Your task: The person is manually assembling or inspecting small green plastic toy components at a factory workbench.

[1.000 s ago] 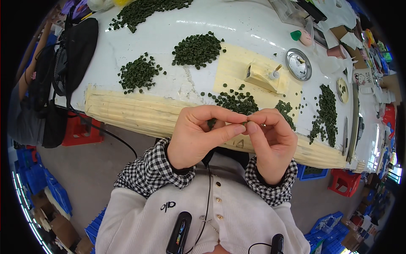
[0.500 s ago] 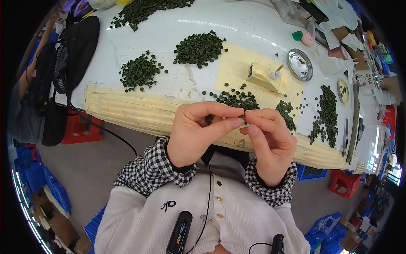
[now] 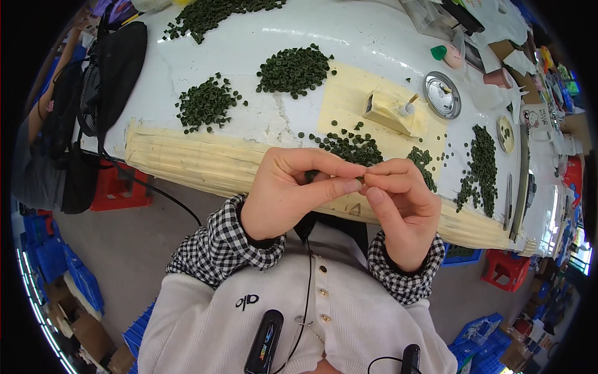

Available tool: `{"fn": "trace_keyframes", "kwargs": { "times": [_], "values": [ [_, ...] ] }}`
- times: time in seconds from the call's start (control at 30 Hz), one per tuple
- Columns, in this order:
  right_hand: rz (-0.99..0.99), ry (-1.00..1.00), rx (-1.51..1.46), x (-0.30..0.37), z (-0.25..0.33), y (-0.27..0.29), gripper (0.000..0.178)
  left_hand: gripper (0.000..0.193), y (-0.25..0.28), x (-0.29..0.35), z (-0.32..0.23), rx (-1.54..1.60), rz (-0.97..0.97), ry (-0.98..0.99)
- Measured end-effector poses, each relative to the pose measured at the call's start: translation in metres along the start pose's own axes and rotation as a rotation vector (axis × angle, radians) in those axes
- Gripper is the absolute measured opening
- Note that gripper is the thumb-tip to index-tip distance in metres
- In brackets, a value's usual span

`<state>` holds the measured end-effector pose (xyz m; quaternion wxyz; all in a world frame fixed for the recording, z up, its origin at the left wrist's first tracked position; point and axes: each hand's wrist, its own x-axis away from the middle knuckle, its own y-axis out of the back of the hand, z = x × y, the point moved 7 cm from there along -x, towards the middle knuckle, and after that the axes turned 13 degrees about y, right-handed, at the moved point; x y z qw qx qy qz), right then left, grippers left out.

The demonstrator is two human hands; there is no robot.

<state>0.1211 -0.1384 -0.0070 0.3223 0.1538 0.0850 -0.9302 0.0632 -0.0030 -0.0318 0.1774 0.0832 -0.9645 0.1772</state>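
My left hand pinches a small dark green piece between thumb and index finger, just off the table's near edge. Against it, the bent fingers of my right hand meet the left fingertips; the thumb and index finger close on the same piece, which they mostly cover. Another dark green bit shows within the curl of my left fingers. Right beyond my hands lies a pile of small round green pieces, with a smaller pile to its right.
More green piles lie at the left, the middle and the right. A tape-wrapped block with a peg stands on a yellow sheet, beside a round metal dish. A black bag sits at the left edge.
Both hands have shifted slightly, with the left fingertips a little further right and lower. The right thumb has moved slightly down, and the fingertips still meet. The piles look unchanged.
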Motion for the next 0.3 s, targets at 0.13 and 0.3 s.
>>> {"fn": "trace_keyframes", "kwargs": {
  "times": [0.13,0.3],
  "values": [
    [0.039,-0.002,-0.104,-0.0033,0.0002,0.0006,0.013,0.018,-0.0086,-0.002,0.005,0.147,0.149,0.104],
    [0.088,0.016,-0.083,-0.0007,-0.0001,0.0014,0.014,0.026,-0.0063,-0.0028,0.0119,0.096,0.203,0.156]
  ]
}}
